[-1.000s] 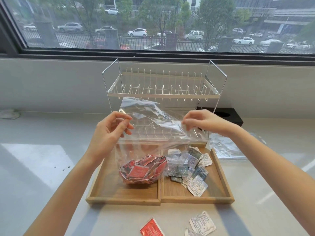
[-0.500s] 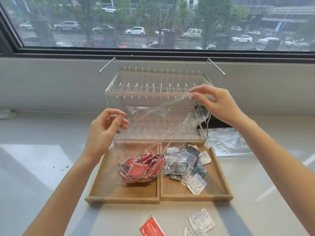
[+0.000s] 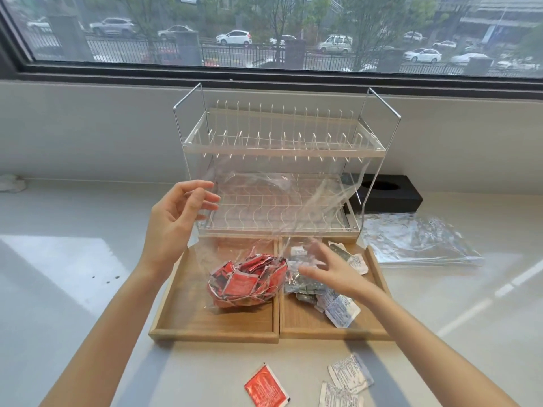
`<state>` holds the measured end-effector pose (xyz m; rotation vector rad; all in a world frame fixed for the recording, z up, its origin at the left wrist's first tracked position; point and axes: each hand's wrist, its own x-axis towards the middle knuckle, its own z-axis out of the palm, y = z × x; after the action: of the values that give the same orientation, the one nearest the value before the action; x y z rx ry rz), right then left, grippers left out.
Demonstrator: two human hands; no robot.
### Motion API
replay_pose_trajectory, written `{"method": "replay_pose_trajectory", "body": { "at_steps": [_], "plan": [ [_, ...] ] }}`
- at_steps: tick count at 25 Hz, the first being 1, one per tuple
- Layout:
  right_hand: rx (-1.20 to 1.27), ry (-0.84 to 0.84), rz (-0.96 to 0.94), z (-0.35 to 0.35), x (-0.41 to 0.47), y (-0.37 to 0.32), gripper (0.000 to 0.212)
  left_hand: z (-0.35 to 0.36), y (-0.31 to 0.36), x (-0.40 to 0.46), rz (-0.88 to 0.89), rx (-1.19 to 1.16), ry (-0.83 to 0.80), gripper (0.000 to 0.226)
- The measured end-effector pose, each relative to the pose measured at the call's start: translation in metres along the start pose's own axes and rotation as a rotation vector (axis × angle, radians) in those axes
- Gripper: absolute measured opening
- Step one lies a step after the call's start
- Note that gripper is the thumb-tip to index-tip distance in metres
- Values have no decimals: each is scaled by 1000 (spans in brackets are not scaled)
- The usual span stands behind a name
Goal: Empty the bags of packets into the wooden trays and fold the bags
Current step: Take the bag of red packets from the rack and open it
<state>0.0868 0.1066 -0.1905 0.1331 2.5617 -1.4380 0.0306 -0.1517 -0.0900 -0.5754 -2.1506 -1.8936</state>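
Observation:
A clear plastic bag [image 3: 264, 201] stands over the left wooden tray [image 3: 211, 333], with a heap of red packets [image 3: 249, 280] in its bottom. My left hand [image 3: 176, 221] is raised at the bag's upper left edge and holds the film between thumb and fingers. My right hand [image 3: 326, 271], blurred with fingers spread, is low at the bag's lower right side and grips nothing. It hovers over the right wooden tray [image 3: 332, 333], where several silver and white packets [image 3: 338, 309] lie loose. The bag's upper right corner hangs free near the rack.
A clear two-tier wire rack [image 3: 282, 148] stands just behind the trays, with a black box [image 3: 388, 195] to its right. Flat clear bags [image 3: 417, 239] lie on the counter at the right. One red packet [image 3: 266, 389] and two white packets [image 3: 349, 377] lie in front of the trays.
My right hand has let go of the bag's upper right edge and dropped from the rack's top shelf down to the right tray. My left hand has stayed at the bag's left edge.

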Motion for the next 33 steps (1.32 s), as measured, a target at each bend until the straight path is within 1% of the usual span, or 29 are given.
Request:
{"method": "replay_pose_trajectory", "body": {
  "at_steps": [2,4,6,9,11,12,15,17,18,19,20,21,22,24,27,29,33],
  "plan": [
    [33,15,9,11,6,5,81,-3,-6,-3,-34,-12,-43,20],
    [21,55,19,19,12,5,65,-6,-19,-10,-89,-10,-124,33],
    [-40,77,13,25,16,5,58,-8,-38,-20,-170,31,-212,59],
    [-44,101,-7,30,17,2,52,-5,-71,-36,-318,146,-300,97],
    [-67,113,-23,33,16,1,47,1,-84,-46,-395,194,-329,111],
    [-91,113,-30,34,15,0,44,4,-91,-52,-442,200,-343,112],
    [-117,108,-45,38,12,1,45,13,-112,-70,-554,149,-423,110],
    [-151,92,-37,41,12,-1,53,15,-133,-77,-567,280,-389,111],
    [-166,78,-27,44,12,-3,60,15,-138,-77,-565,341,-352,107],
    [-168,60,-11,46,12,-6,69,14,-142,-75,-560,379,-321,96],
    [-163,45,3,49,12,-8,76,14,-141,-74,-569,400,-303,79],
    [-160,41,8,51,13,-11,79,15,-139,-73,-561,408,-297,63],
    [-162,43,15,52,14,-14,79,14,-138,-75,-554,414,-308,55],
    [-187,66,28,55,18,-16,71,13,-135,-77,-528,393,-337,51],
    [-248,78,11,57,21,-17,41,9,-126,-80,-540,279,-322,50],
    [-142,65,6,53,18,-21,30,7,-118,-78,-531,241,-268,50],
    [58,33,58,43,2,-36,20,1,-97,-76,-554,71,-206,41]
  ]
}}
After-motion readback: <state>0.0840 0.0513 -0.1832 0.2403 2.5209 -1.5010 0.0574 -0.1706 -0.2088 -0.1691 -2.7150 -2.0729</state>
